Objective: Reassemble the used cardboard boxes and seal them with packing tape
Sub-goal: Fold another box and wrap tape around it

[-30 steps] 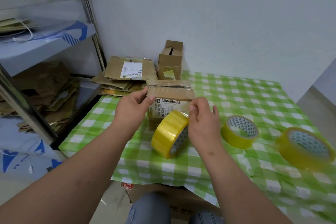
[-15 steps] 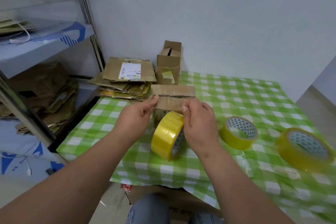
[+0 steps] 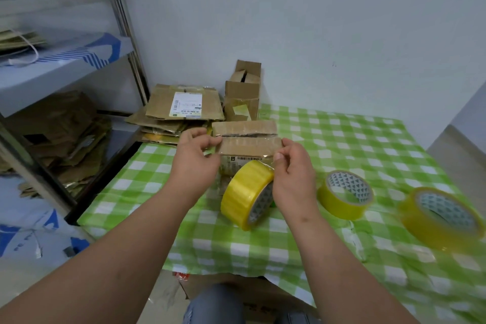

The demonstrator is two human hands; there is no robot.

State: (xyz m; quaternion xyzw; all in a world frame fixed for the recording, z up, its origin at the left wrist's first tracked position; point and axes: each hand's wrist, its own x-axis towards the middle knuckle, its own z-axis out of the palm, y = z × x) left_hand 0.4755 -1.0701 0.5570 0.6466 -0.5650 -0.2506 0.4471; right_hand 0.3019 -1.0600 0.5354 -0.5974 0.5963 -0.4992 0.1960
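Note:
A small cardboard box (image 3: pixel 249 145) with a shipping label stands on the green checked table (image 3: pixel 328 139), its two top flaps folded down with a gap between them. My left hand (image 3: pixel 196 163) pinches the free end of the clear tape at the near flap's left corner. My right hand (image 3: pixel 293 181) holds a yellow tape roll (image 3: pixel 246 195) in front of the box. Its thumb and forefinger pinch the tape at the flap's right corner. The stretch of tape between my hands is hard to make out.
Two more yellow tape rolls (image 3: pixel 345 193) (image 3: pixel 444 218) lie on the table to the right. A stack of flattened boxes (image 3: pixel 184 108) and an upright open box (image 3: pixel 243 92) sit at the back left. A metal shelf (image 3: pixel 65 82) with cardboard stands left.
My hands, pinched close together half a second ago, have drawn apart along the near flap, the right hand moving right with the roll. The box's flaps now show between them.

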